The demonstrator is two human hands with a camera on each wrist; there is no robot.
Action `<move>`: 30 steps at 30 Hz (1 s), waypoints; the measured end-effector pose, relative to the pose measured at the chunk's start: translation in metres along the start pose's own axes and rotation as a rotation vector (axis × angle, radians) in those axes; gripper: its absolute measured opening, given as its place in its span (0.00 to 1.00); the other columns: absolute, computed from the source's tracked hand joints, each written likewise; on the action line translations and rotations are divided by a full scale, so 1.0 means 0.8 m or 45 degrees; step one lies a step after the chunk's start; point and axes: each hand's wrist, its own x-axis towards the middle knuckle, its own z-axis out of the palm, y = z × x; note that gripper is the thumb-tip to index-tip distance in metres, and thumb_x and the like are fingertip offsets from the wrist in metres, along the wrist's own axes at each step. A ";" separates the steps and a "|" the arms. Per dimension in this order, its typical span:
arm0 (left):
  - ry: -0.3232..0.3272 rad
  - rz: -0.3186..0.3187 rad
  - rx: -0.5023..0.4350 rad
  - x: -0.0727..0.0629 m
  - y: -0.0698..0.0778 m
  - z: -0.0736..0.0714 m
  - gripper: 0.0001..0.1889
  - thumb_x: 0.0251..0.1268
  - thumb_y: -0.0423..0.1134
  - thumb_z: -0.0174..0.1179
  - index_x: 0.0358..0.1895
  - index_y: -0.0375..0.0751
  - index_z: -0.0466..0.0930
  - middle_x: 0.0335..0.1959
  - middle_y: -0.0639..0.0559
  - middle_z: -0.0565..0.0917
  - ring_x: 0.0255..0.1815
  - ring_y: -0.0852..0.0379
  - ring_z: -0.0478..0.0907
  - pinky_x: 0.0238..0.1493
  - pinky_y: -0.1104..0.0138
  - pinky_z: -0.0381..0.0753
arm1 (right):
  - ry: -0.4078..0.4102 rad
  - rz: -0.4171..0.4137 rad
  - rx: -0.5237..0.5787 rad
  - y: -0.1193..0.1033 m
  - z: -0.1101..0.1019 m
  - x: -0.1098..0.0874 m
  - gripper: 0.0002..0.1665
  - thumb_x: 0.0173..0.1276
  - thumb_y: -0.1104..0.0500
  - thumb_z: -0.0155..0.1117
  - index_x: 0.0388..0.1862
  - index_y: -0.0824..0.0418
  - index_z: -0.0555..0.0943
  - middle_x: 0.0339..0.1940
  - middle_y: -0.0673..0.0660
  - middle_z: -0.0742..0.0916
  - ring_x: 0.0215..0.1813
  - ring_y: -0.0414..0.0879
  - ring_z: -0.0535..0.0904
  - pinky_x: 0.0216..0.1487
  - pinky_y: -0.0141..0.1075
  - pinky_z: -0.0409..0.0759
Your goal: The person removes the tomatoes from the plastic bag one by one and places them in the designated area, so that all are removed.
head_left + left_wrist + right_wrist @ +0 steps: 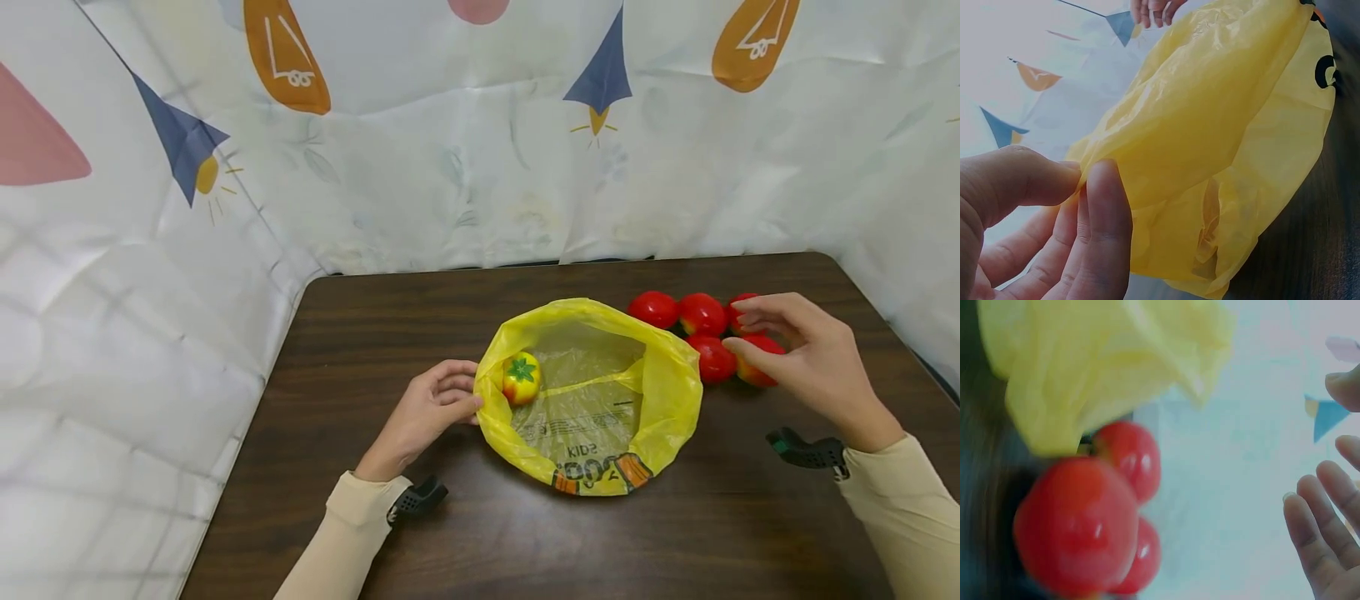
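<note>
A yellow plastic bag [678,400] stands on the table with its mouth spread wide. My left hand [438,404] pinches the left side of its rim between thumb and index finger, plainly seen in the left wrist view. Inside the bag, against that same side, lies a yellow-and-red toy tomato [522,378] with a green leafy top. Right of the bag sit several glossy red toy tomatoes [702,315] close together. My right hand [813,354] is over the rightmost ones, thumb and fingers spread apart and holding nothing. It partly covers two of them in the head view.
The dark wood-grain table [360,333] reaches back to a white patterned cloth [465,192] hanging behind it. More white cloth [112,350] runs along the left side. A black strap device [806,450] is on the right wrist, another [420,497] on the left.
</note>
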 end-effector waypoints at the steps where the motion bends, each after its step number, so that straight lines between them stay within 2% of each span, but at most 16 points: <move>1: -0.002 0.001 0.001 0.000 0.000 0.000 0.25 0.69 0.34 0.67 0.67 0.42 0.73 0.54 0.41 0.83 0.45 0.55 0.87 0.50 0.56 0.91 | -0.008 -0.015 -0.002 -0.005 0.003 0.002 0.34 0.47 0.81 0.78 0.55 0.66 0.83 0.48 0.40 0.84 0.46 0.23 0.82 0.52 0.09 0.74; 5: -0.008 -0.001 -0.004 0.000 0.000 0.000 0.25 0.68 0.34 0.67 0.66 0.42 0.73 0.55 0.41 0.83 0.45 0.56 0.87 0.51 0.53 0.91 | -0.044 -0.083 0.014 -0.023 0.019 0.011 0.35 0.46 0.81 0.79 0.55 0.65 0.84 0.49 0.39 0.84 0.47 0.26 0.82 0.52 0.10 0.76; 10: -0.007 -0.011 -0.030 0.001 0.000 0.000 0.25 0.68 0.33 0.68 0.67 0.42 0.73 0.56 0.41 0.82 0.45 0.56 0.87 0.47 0.61 0.91 | -0.075 -0.186 0.099 -0.040 0.040 0.021 0.37 0.44 0.84 0.78 0.55 0.65 0.83 0.48 0.44 0.85 0.47 0.28 0.82 0.54 0.13 0.78; 17: -0.010 -0.005 -0.040 0.001 0.001 0.001 0.26 0.67 0.32 0.67 0.67 0.40 0.73 0.56 0.40 0.82 0.45 0.57 0.87 0.45 0.65 0.91 | -0.081 -0.206 0.295 -0.055 0.067 0.031 0.34 0.46 0.85 0.75 0.55 0.71 0.82 0.52 0.41 0.86 0.49 0.36 0.84 0.56 0.18 0.81; 24: -0.006 -0.009 -0.026 0.001 0.001 0.001 0.25 0.67 0.32 0.67 0.67 0.40 0.73 0.55 0.40 0.82 0.44 0.57 0.87 0.44 0.65 0.91 | -0.117 -0.181 0.425 -0.069 0.090 0.040 0.33 0.50 0.85 0.72 0.57 0.72 0.82 0.52 0.46 0.87 0.50 0.41 0.84 0.57 0.22 0.83; 30: -0.010 -0.011 -0.029 0.001 0.001 0.002 0.25 0.67 0.32 0.67 0.67 0.41 0.73 0.55 0.41 0.82 0.44 0.56 0.86 0.44 0.66 0.91 | -0.143 -0.207 0.486 -0.082 0.113 0.046 0.30 0.52 0.84 0.73 0.56 0.72 0.82 0.51 0.42 0.86 0.50 0.39 0.84 0.57 0.23 0.83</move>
